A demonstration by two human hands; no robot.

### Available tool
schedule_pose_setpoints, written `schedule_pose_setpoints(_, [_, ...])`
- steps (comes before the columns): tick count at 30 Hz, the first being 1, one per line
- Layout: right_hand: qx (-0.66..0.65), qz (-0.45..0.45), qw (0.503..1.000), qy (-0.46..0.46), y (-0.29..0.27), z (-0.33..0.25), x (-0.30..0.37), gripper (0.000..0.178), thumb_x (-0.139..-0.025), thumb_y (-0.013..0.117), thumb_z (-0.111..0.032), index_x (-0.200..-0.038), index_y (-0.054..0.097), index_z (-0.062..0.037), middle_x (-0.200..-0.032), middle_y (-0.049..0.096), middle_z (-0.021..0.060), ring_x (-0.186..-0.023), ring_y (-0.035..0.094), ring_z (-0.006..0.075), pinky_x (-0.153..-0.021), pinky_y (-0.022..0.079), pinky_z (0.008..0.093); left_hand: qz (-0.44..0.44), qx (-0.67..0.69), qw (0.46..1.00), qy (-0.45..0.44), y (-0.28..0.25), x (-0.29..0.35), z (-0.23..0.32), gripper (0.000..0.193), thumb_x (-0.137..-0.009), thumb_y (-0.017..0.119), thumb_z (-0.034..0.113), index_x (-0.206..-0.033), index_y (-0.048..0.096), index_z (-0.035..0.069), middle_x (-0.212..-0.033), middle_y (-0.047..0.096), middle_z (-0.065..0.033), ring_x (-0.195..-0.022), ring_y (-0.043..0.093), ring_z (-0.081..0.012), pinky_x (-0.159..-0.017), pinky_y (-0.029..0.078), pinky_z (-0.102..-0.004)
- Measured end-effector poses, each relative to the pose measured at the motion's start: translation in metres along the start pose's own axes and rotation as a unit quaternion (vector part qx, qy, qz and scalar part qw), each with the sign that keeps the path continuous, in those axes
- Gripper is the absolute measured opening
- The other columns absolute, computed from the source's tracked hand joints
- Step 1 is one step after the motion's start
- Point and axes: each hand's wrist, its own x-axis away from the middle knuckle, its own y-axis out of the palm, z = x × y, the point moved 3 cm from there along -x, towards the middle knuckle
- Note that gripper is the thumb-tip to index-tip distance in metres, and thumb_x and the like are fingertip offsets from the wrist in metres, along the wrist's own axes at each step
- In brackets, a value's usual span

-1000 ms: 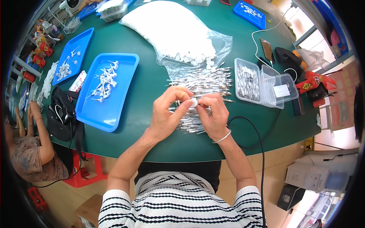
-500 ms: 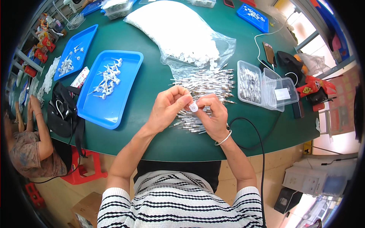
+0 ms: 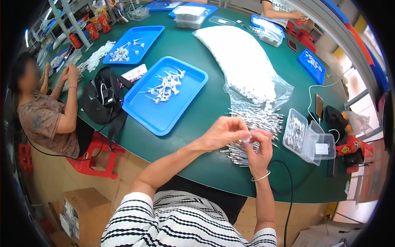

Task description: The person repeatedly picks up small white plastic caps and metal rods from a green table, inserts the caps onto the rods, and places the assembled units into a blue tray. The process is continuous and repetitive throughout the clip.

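Note:
My left hand (image 3: 225,133) and my right hand (image 3: 260,151) meet fingertip to fingertip above a heap of thin metal rods (image 3: 263,119). Between the right fingers sits a small white plastic cap (image 3: 247,140), mostly covered by them. The left thumb and forefinger are pinched together against it; what they grip is hidden. Beyond the heap, a large clear bag of white caps (image 3: 240,53) lies with its mouth toward me. To the left, a blue tray (image 3: 162,121) holds several white caps with rods stuck in them.
A clear plastic box (image 3: 294,131) of rods and its lid stand right of the heap. A black bag (image 3: 103,88) lies left of the blue tray. Another blue tray (image 3: 150,35) is farther back. A co-worker (image 3: 49,107) sits at the left; a black cable (image 3: 290,185) hangs over the table's edge.
The view has swung left, so the table appears shifted right. Both hands stay together over the rods; the cap, whose face showed before, is now more covered by my fingers.

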Motion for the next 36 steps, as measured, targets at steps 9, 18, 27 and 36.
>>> schedule_pose_setpoints(9, [-0.187, -0.296, 0.922, 0.165, -0.043, -0.064, 0.047, 0.017, -0.086, 0.064, -0.01, -0.1, 0.061, -0.0023, -0.082, 0.059, 0.0089, -0.069, 0.057, 0.02, -0.065, 0.047, 0.0312, 0.307, -0.636, 0.655, 0.27, -0.175, 0.025, 0.068, 0.008, -0.088, 0.061, 0.004, -0.083, 0.058, -0.001, -0.079, 0.056, -0.0076, -0.074, 0.053, -0.0166, -0.071, 0.045, -0.0308])
schedule_pose_setpoints(18, [0.036, -0.348, 0.804, 0.48, -0.257, -0.043, 0.186, 0.017, -0.084, 0.063, -0.018, -0.091, 0.066, -0.0021, -0.081, 0.067, 0.0098, -0.074, 0.063, 0.0189, -0.066, 0.049, 0.0319, 0.292, -0.689, 0.656, 0.099, -0.206, 0.019, 0.057, 0.02, -0.091, 0.06, 0.014, -0.103, 0.059, -0.003, -0.096, 0.061, -0.0119, -0.09, 0.057, -0.0239, -0.081, 0.044, -0.0355])
schedule_pose_setpoints(27, [0.595, 0.236, 0.722, 0.263, -0.551, 0.061, -0.032, 0.057, -0.085, 0.063, -0.041, -0.13, 0.046, -0.0114, -0.1, 0.062, 0.022, -0.092, 0.063, 0.0376, -0.08, 0.05, 0.0459, 0.254, -0.675, 0.668, 0.187, -0.096, 0.026, 0.054, 0.015, -0.086, 0.061, 0.001, -0.101, 0.06, -0.003, -0.1, 0.06, -0.0151, -0.096, 0.056, -0.0302, -0.085, 0.044, -0.0376])
schedule_pose_setpoints(36, [0.711, 0.022, 0.612, 0.346, -0.63, 0.181, -0.105, 0.049, -0.091, 0.053, -0.046, -0.108, 0.058, -0.0006, -0.109, 0.062, 0.027, -0.101, 0.059, 0.0434, -0.084, 0.047, 0.0529, 0.284, -0.667, 0.665, 0.18, -0.07, 0.077, 0.05, 0.017, -0.076, 0.067, -0.001, -0.091, 0.062, 0.003, -0.09, 0.062, -0.0138, -0.086, 0.058, -0.0336, -0.075, 0.046, -0.0405])
